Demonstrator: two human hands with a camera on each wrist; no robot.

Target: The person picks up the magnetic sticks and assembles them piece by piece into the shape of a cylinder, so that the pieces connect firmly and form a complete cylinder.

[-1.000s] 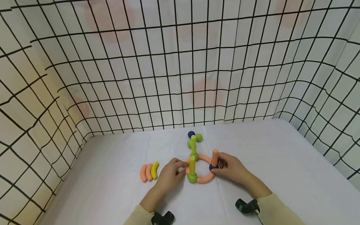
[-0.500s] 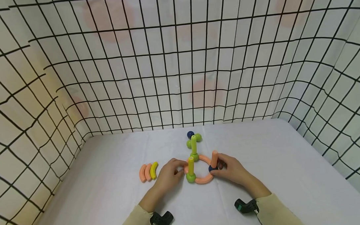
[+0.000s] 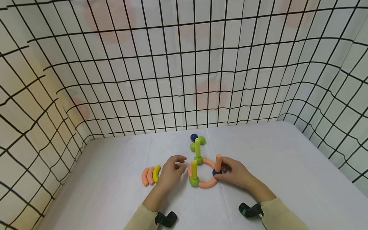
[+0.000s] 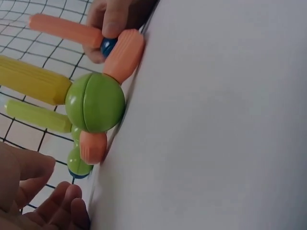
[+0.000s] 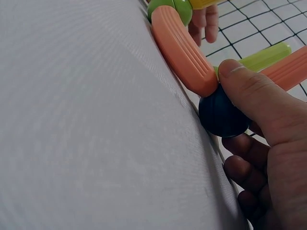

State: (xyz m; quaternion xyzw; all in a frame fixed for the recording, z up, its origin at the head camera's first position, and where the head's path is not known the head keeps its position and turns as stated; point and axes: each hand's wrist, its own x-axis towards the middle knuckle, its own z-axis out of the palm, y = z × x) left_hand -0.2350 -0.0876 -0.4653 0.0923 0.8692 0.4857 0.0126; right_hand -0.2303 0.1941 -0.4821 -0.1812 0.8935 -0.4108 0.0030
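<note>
A ring of curved peach pieces lies on the table, joined by balls. Upright rods rise from those balls: a yellow rod on the near green ball, a lime rod at the back, a peach rod on the right. My right hand pinches the dark blue ball under the peach rod, thumb on its top in the right wrist view. Left of the ring, my left hand holds nothing, its fingers loosely bent and apart from the pieces.
Two loose curved peach pieces and a yellow curved piece lie side by side at the left. Behind the ring sit a dark blue ball and two green balls. Black netting over white cloth encloses the table's back and sides.
My left hand has let go of the ring's left side and drawn slightly away, fingers lifting and spreading. The right hand keeps its hold on the blue ball.
</note>
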